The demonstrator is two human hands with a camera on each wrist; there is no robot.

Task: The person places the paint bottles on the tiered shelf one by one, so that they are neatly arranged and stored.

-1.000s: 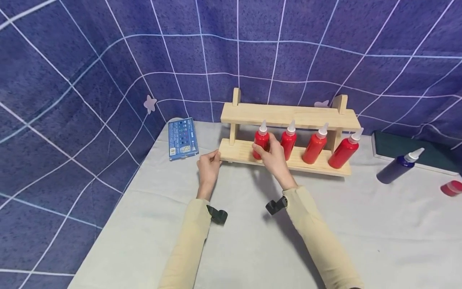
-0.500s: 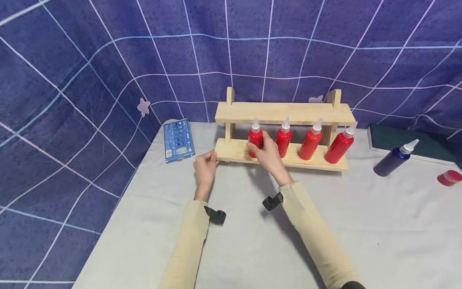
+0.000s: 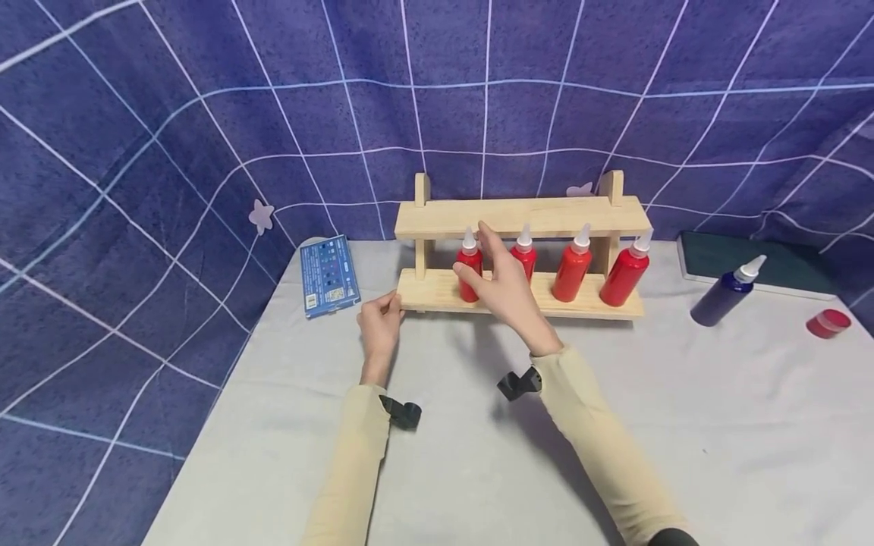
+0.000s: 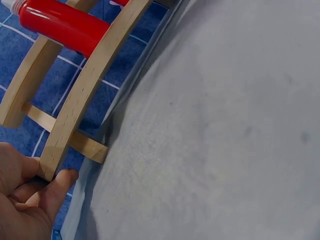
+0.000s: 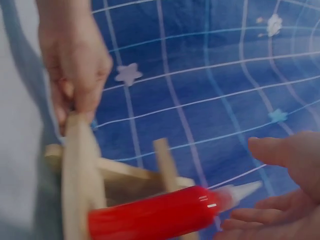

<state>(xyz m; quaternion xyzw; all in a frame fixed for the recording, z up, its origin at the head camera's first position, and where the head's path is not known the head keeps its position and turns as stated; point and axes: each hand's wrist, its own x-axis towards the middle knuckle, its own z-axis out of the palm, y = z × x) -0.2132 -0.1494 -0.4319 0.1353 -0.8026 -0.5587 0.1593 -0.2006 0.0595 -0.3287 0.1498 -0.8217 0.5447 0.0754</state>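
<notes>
A two-tier wooden rack (image 3: 522,218) stands at the back of the table, with several red squeeze bottles on its lower shelf. My left hand (image 3: 379,330) pinches the left end of that lower shelf (image 4: 75,112) between thumb and fingers. The leftmost red squeeze bottle (image 3: 469,284) stands upright with a white pointed nozzle. My right hand (image 3: 508,287) is beside it, thumb and fingers spread apart. In the right wrist view, a gap shows between the fingers and the bottle (image 5: 150,215). A second red bottle (image 3: 524,260) is partly hidden behind the right hand.
Two more red bottles stand to the right on the shelf. A blue printed box (image 3: 330,277) lies left of the rack. On the right are a dark blue squeeze bottle (image 3: 724,297), a dark green flat book-like object (image 3: 751,262) and a small red container (image 3: 828,324).
My right hand has let go of the leftmost red bottle and spread its fingers, rising slightly. The left hand keeps its pinch on the shelf. The head view has shifted a little.
</notes>
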